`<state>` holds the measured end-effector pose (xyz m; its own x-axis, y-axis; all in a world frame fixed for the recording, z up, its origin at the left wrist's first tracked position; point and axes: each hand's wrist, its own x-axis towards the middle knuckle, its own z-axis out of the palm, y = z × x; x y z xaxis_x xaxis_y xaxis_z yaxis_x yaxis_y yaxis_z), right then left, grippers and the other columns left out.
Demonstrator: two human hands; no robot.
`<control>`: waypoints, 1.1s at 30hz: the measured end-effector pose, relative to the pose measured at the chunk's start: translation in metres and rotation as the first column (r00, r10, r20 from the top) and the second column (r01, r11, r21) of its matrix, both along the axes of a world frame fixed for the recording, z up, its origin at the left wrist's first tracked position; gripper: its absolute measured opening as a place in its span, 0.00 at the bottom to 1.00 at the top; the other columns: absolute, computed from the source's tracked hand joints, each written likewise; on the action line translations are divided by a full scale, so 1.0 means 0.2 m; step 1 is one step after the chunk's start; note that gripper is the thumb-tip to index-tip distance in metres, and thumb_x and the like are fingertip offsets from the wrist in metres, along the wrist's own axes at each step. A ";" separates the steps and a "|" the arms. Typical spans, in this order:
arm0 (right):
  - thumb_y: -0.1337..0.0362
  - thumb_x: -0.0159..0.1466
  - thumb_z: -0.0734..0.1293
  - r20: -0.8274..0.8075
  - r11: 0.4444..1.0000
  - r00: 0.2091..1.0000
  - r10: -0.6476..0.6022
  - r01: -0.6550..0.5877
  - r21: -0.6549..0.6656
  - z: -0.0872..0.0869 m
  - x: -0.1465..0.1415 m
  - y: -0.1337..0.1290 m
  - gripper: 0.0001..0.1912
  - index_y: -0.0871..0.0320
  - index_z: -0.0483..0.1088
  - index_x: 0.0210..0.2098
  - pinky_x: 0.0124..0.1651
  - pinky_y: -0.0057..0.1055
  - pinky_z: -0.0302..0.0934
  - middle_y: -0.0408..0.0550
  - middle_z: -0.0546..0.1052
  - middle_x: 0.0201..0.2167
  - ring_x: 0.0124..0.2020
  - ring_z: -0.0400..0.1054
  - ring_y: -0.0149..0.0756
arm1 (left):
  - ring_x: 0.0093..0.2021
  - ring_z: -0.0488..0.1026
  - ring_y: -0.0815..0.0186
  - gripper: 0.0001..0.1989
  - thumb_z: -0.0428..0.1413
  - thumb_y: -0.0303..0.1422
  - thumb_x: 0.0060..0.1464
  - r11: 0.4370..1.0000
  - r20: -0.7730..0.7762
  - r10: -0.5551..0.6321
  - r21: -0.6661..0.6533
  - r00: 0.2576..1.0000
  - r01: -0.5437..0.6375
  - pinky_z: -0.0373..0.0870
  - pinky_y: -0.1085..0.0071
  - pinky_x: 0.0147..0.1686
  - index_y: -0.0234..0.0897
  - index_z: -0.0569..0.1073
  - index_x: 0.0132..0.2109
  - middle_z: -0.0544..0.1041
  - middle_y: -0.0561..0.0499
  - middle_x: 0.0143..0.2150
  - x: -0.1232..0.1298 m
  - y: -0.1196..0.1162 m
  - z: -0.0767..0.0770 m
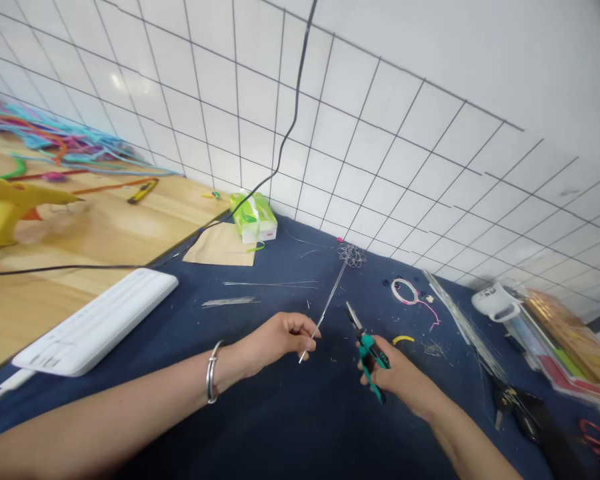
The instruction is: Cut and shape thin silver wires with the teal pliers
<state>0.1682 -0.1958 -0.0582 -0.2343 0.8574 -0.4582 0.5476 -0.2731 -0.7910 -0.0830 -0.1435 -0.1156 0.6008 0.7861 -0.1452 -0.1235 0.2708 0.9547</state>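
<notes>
My left hand (291, 335), with a silver bangle on its wrist, pinches the near end of a thin bundle of silver wire (333, 291). The bundle slants up and away to a tangled ball of looped wire (351, 255) near the wall. In my right hand (395, 369) is a pair of pliers (368, 348) with green and black handles. Their narrow metal jaws point up and to the left, apart from the wire. Whether the jaws are open is hard to make out. Short wire bits lie on the dark cloth between my hands.
Loose straight wires (230, 302) lie left. A tissue pack (253, 219), power strip (97, 323) and yellow glue gun (10, 207) are farther left. Right are a ring of pink thread (405, 291), a long wire bundle (463, 323) and a white mug (495, 303). A black cable (296, 110) hangs across.
</notes>
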 end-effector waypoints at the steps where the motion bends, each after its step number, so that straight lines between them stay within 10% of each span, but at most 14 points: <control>1: 0.69 0.49 0.61 -0.179 0.995 0.981 -0.070 0.056 -0.081 0.00 0.00 -0.01 0.25 0.54 0.59 0.48 0.39 0.36 0.60 0.48 0.70 0.38 0.37 0.69 0.39 | 0.25 0.68 0.72 0.09 0.58 0.29 0.46 1.000 0.003 0.005 0.006 1.000 -0.005 0.63 0.73 0.29 0.32 0.71 0.37 0.73 0.53 0.25 0.00 0.00 0.01; 7: 0.73 0.45 0.65 -0.487 0.976 0.857 -0.168 0.075 -0.204 -0.05 -0.10 0.00 0.31 0.55 0.60 0.49 0.46 0.39 0.58 0.46 0.71 0.37 0.39 0.69 0.38 | 0.24 0.68 0.72 0.09 0.58 0.28 0.46 1.000 0.047 0.016 0.023 0.999 -0.017 0.63 0.73 0.29 0.32 0.71 0.37 0.73 0.53 0.25 -0.02 0.00 0.06; 18: 0.68 0.53 0.66 0.036 0.953 0.974 0.223 -0.226 0.200 0.01 -0.16 0.07 0.29 0.55 0.56 0.54 0.50 0.36 0.53 0.46 0.67 0.45 0.46 0.61 0.39 | 0.24 0.69 0.72 0.09 0.59 0.29 0.45 0.999 0.072 -0.044 0.016 0.996 0.043 0.64 0.74 0.27 0.32 0.72 0.36 0.73 0.53 0.27 -0.08 0.02 0.07; 33: 0.65 0.54 0.68 -0.498 0.959 0.865 0.065 -0.193 -0.209 -0.04 -0.11 0.10 0.27 0.58 0.61 0.52 0.47 0.42 0.58 0.49 0.71 0.38 0.39 0.68 0.38 | 0.20 0.69 0.72 0.19 0.60 0.26 0.42 0.955 0.087 -0.290 -0.045 0.953 0.295 0.63 0.76 0.23 0.35 0.72 0.45 0.74 0.53 0.24 -0.10 0.04 0.06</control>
<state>0.1454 -0.1760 -0.0663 -0.5804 0.6798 -0.4484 0.1593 -0.4452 -0.8811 -0.1026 -0.1359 -0.1040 0.8145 0.5660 -0.1278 -0.1048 0.3602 0.9270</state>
